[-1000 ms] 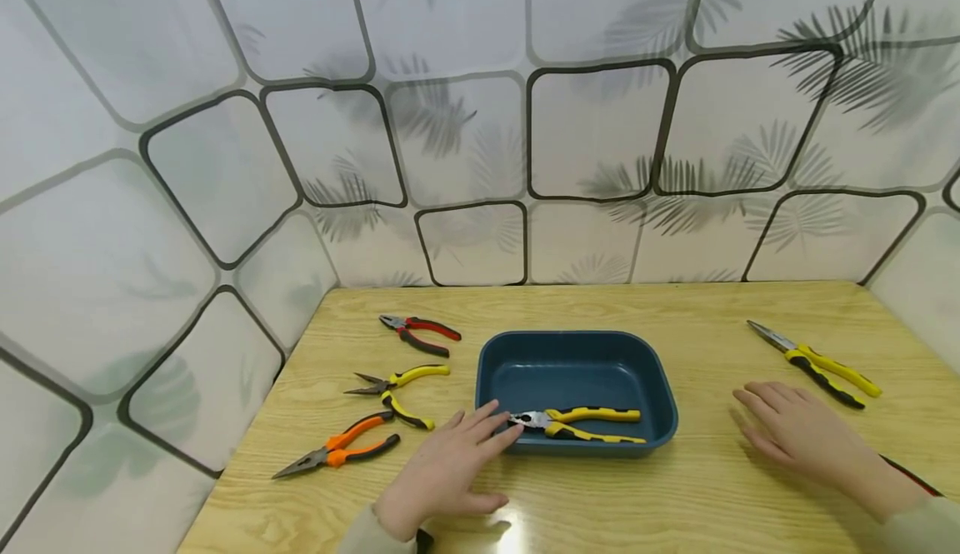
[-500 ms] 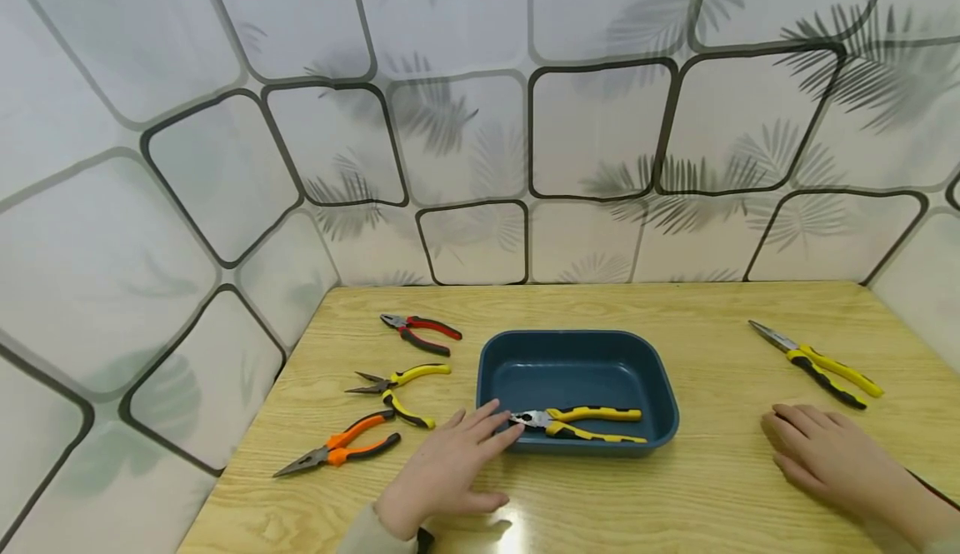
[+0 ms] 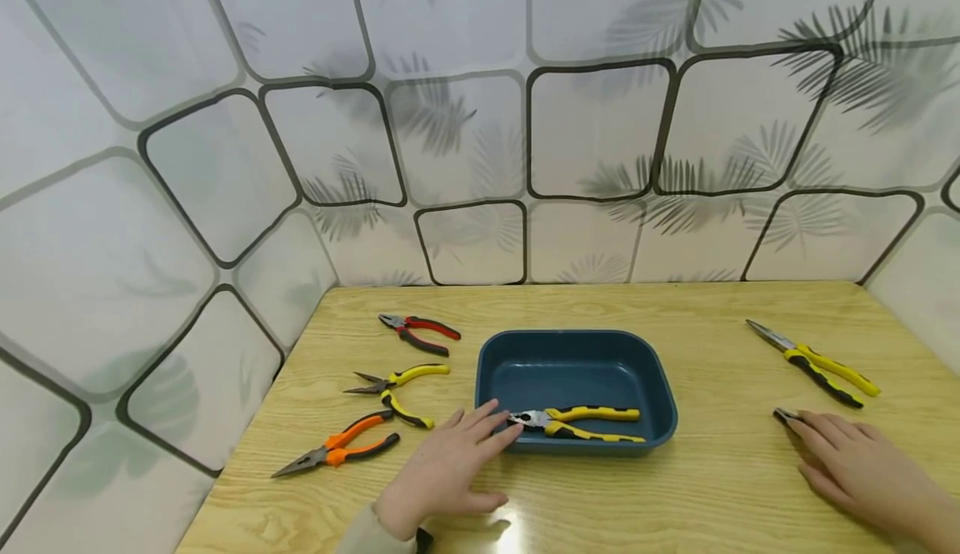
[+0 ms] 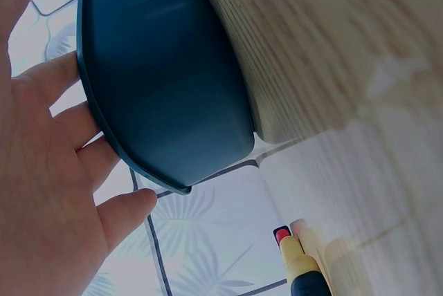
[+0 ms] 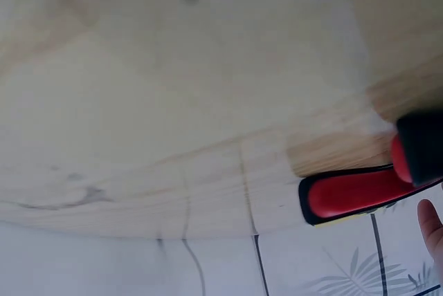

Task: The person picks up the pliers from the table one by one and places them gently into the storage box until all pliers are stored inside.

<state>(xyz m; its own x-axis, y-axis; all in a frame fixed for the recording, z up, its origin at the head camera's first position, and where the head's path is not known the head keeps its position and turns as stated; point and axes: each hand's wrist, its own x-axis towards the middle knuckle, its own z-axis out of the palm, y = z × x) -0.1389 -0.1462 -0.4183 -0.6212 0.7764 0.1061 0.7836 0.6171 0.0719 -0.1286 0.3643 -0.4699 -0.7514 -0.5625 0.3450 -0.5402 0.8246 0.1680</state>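
My left hand [image 3: 450, 466] rests with spread fingers at the left front corner of a dark blue tray [image 3: 483, 362]. In the left wrist view, the fingertips lie along the tray's rim [image 4: 104, 130]. Pliers with yellow-and-black handles [image 3: 596, 413] lie inside the tray, their head close to those fingertips. At the right, my right hand [image 3: 862, 462] lies over another pair of pliers [image 3: 784, 415]; the metal tip pokes out past the extended fingers, and the thumb sits apart. The right wrist view shows its red-and-black handles [image 5: 356, 192].
Red-and-black pliers [image 3: 420, 333], yellow-handled long-nose pliers [image 3: 393, 389] and orange-and-black long-nose pliers [image 3: 337, 447] lie spread left of the tray. More yellow-and-black long-nose pliers [image 3: 817, 362] lie at the right. A patterned backdrop [image 3: 585, 237] closes the table's [image 3: 712, 371] far edge.
My right hand has slid to the right and slightly nearer, uncovering the tip of the pliers under it. The left hand and the tray have stayed where they were.
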